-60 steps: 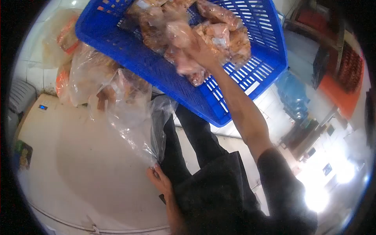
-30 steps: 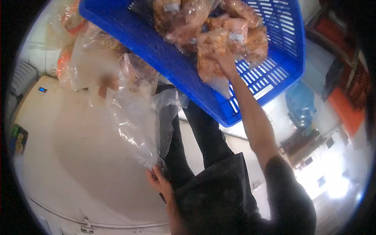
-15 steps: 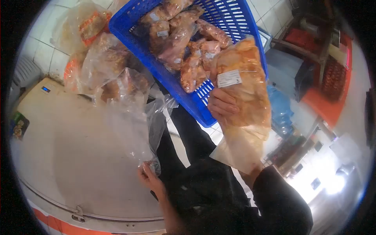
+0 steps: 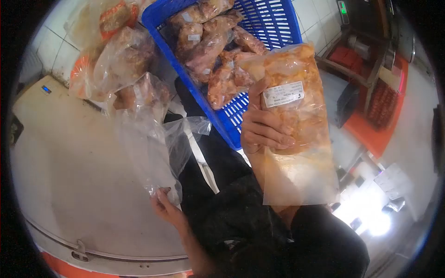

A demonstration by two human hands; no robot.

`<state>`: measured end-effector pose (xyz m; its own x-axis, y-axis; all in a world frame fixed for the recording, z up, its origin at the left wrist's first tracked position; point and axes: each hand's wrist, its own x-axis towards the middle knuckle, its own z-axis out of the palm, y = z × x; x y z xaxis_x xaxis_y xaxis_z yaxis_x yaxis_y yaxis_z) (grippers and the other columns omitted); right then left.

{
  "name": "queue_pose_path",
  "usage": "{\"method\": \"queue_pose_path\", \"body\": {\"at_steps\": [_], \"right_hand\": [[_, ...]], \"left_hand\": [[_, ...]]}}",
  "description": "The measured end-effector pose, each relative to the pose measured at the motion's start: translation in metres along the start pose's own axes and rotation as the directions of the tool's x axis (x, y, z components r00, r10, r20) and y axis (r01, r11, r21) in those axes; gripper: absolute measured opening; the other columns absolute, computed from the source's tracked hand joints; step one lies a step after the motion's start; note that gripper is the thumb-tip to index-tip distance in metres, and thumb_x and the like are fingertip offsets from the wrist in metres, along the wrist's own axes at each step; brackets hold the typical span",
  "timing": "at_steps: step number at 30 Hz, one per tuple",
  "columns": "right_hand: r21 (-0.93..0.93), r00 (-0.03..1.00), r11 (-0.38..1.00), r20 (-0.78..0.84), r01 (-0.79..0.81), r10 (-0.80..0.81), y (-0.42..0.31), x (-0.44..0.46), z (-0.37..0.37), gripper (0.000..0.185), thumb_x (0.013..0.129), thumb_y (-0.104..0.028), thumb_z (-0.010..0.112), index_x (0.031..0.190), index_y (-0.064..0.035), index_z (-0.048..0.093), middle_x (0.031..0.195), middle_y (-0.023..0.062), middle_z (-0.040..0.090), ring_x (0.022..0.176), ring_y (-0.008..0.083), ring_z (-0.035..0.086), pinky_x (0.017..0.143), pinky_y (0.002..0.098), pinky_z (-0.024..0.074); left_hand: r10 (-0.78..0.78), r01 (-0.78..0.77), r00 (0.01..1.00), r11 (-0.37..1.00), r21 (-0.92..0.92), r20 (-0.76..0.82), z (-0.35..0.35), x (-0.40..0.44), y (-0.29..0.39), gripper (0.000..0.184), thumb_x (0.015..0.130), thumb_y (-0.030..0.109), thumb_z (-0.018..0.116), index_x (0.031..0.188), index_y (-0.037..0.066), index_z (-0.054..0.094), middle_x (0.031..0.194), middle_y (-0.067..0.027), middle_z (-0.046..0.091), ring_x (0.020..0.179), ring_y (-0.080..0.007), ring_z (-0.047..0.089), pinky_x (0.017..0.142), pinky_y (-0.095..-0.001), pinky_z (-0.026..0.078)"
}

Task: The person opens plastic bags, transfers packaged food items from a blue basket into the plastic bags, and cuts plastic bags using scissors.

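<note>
In my right hand (image 4: 264,125) is a clear vacuum pack of orange-marinated meat (image 4: 301,111), gripped by its left side with the white printed label facing up. The lower end of the pack is flat, see-through film. My left hand (image 4: 167,206) pinches the edge of a clear plastic bag (image 4: 143,153), which spreads out over a pale lid. Behind the held pack, a blue plastic basket (image 4: 227,132) contains several labelled packs of meat (image 4: 204,55). The pack partly hides the basket's right side.
Filled plastic bags with orange print (image 4: 113,60) sit at the upper left beside the basket. The pale chest lid (image 4: 83,171) fills the left side. Right of me are a red-orange surface (image 4: 380,134) and a small green digital display (image 4: 343,11).
My right hand has turned the pack so its label faces me more squarely and shifted it slightly right. My left hand, still on the bag, has moved slightly left.
</note>
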<state>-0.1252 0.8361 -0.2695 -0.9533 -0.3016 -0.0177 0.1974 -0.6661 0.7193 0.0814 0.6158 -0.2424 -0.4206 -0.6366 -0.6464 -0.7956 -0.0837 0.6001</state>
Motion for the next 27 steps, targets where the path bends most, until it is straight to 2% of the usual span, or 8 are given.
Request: {"method": "queue_pose_path", "body": {"at_steps": [4,10,13,19,23,27], "right_hand": [[0.052,0.998,0.997,0.017,0.055,-0.056,0.014,0.005,-0.004,0.059,0.097,0.001,0.046,0.15,-0.0042,0.023,0.075,0.0249,0.063,0.068,0.0345,0.072,0.06,0.0401,0.0613],[0.141,0.987,0.979,0.085,-0.15,0.139,0.01,0.013,-0.013,0.061,0.097,-0.001,0.048,0.152,-0.0122,0.023,0.077,0.0257,0.064,0.067,0.0361,0.072,0.059,0.0401,0.06],[0.104,0.986,0.981,0.054,-0.162,0.157,0.013,0.013,-0.011,0.062,0.097,-0.002,0.05,0.152,-0.0147,0.024,0.078,0.0261,0.064,0.068,0.0363,0.072,0.058,0.0396,0.0597],[0.098,0.979,0.974,0.014,-0.203,0.203,0.015,0.015,-0.01,0.061,0.097,-0.003,0.052,0.151,-0.015,0.026,0.077,0.0257,0.064,0.069,0.0368,0.072,0.058,0.0394,0.0601],[0.142,0.986,0.976,0.035,-0.167,0.164,0.022,0.014,-0.012,0.06,0.097,-0.005,0.053,0.15,-0.0148,0.026,0.077,0.0261,0.064,0.07,0.0369,0.072,0.059,0.0396,0.0608],[0.207,0.972,0.95,0.083,-0.234,0.221,0.014,0.008,-0.017,0.059,0.098,-0.007,0.054,0.15,-0.0144,0.027,0.078,0.0268,0.065,0.071,0.0361,0.072,0.059,0.0394,0.0611]], "left_hand": [[-0.018,0.018,1.0,0.999,-0.029,-0.02,-0.003,0.001,-0.007,0.028,0.103,0.023,0.049,0.092,-0.001,0.058,0.089,-0.009,0.06,0.087,-0.0178,0.056,0.083,-0.0331,0.044],[-0.013,0.01,0.999,0.998,-0.064,-0.046,-0.003,0.001,-0.001,0.027,0.103,0.023,0.05,0.092,0.0,0.058,0.087,-0.0082,0.06,0.086,-0.0176,0.057,0.082,-0.0329,0.045],[-0.019,0.014,0.998,0.996,-0.09,-0.059,-0.004,0.001,0.0,0.026,0.103,0.023,0.05,0.092,0.0,0.057,0.086,-0.0076,0.06,0.085,-0.017,0.056,0.081,-0.0325,0.045],[0.004,-0.007,0.999,0.995,-0.1,-0.034,-0.009,-0.001,0.006,0.024,0.102,0.022,0.051,0.092,0.001,0.057,0.085,-0.0065,0.058,0.079,-0.0147,0.054,0.077,-0.0313,0.045],[-0.021,0.012,0.997,0.994,-0.112,-0.08,-0.008,-0.003,0.009,0.023,0.102,0.021,0.052,0.092,0.002,0.057,0.084,-0.0064,0.058,0.077,-0.0139,0.054,0.076,-0.0311,0.045],[-0.012,0.0,0.996,0.992,-0.128,-0.088,-0.009,-0.002,0.007,0.022,0.102,0.021,0.053,0.092,0.002,0.057,0.084,-0.0067,0.058,0.076,-0.0142,0.055,0.075,-0.0309,0.045]]}}
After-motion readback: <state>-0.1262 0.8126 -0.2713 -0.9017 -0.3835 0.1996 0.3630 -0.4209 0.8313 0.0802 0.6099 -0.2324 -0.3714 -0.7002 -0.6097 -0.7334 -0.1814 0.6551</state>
